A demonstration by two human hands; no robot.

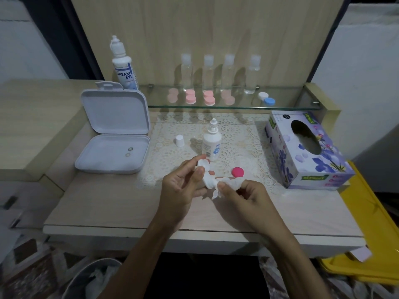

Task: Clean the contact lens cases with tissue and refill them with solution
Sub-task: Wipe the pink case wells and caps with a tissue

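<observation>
My left hand (183, 186) pinches a white lens case (203, 164) above the lace mat. My right hand (248, 197) grips a crumpled white tissue (224, 182) whose twisted end reaches the case. A pink cap (237, 172) lies on the mat just behind the tissue. A small solution bottle (212, 143) stands uncapped behind my hands, its white cap (179, 140) to the left. An open white box (114, 134) at the left holds two lenses (129, 152).
A tissue box (306, 152) sits at the right. The glass shelf (226, 106) carries pink cases, a blue-and-white case (266, 99), several clear bottles and a large solution bottle (124, 65). A bin (95, 279) with used tissue stands below the table's front edge.
</observation>
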